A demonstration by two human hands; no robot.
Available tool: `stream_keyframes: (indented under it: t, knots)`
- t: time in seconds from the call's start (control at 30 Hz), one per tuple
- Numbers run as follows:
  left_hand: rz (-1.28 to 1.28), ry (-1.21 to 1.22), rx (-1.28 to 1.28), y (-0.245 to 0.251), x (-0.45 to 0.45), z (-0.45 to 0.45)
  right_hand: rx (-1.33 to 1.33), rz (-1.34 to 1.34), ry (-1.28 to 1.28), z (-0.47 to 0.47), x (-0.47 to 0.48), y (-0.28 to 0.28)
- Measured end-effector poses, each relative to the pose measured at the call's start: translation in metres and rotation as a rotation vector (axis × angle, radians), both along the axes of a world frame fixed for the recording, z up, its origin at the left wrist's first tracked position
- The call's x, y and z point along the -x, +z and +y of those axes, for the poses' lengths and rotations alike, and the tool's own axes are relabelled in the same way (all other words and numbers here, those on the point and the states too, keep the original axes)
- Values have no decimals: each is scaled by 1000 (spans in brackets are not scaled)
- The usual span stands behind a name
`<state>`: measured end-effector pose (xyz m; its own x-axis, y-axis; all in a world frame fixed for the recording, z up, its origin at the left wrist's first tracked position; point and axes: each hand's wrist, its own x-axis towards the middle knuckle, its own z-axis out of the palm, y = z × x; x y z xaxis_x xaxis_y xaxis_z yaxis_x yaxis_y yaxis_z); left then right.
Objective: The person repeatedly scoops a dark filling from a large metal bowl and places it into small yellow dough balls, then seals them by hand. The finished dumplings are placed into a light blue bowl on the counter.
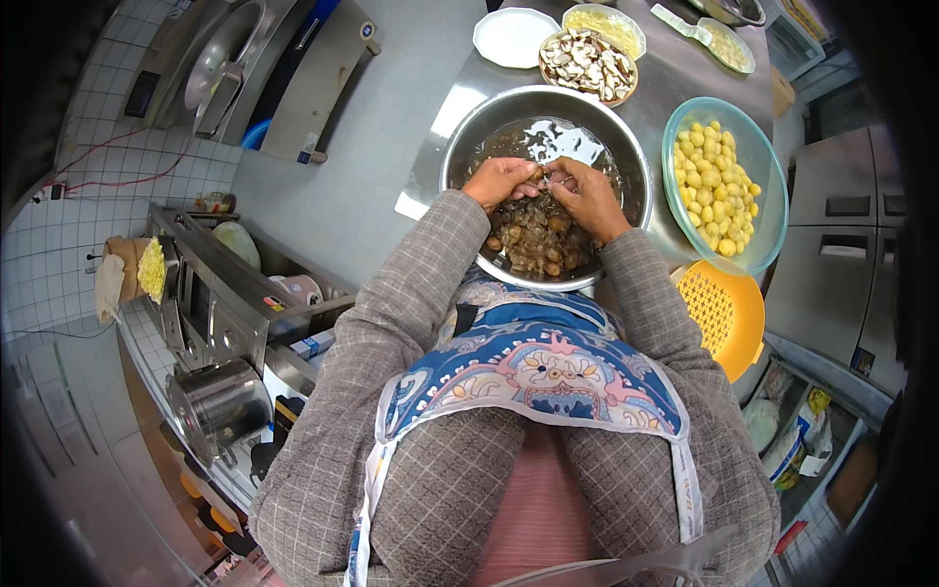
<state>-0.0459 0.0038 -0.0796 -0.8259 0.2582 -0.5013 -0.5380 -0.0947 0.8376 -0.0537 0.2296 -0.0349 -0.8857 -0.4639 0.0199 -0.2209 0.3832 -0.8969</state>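
Observation:
In front of me stands a large stainless steel basin (640,176) of dark water with loose brown skins (539,238) and small round brown nuts or tubers (552,269). Over its middle, my left hand (506,180) pinches one small brown piece (538,174) between thumb and fingers. My right hand (585,194) meets it from the other side, its fingertips on the same piece. Right of the basin, a clear bluish bowl (774,169) holds many smooth yellow pieces (710,183) of similar size. Whether they are nuts or small potatoes I cannot tell.
An orange perforated basket (744,330) sits below the clear bowl. Farther back on the steel table (664,62) are a bowl of sliced mushrooms (587,66), a white plate (516,37), a dish of pale yellow shreds (605,29) and another small dish (726,48). A tall steel pot (227,403) stands left.

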Motion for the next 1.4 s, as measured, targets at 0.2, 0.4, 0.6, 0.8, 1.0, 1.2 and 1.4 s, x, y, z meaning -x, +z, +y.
stream_keyframes:
  t: [0.2,0.4,0.6,0.8,1.0,1.2,1.4]
  knots:
    - [-97,48,-79,0,1,8,21,-53,-6,-8,5,-4]
    - [-28,88,-48,-10,8,17,-65,16,-4,-8,22,-17]
    - [951,-273,1236,-19,15,21,-453,417,-195,-3,54,-51]
    - [737,-642,1338,1,14,32,-786,432,-27,-4,81,-62]
    - [1021,-101,1058,55,1,16,-216,241,-63,9,74,-15]
    - [497,116,597,64,-23,31,500,-670,-127,4,41,3]
    - [548,249,349,54,-38,45,603,-704,-141,-6,12,-1]
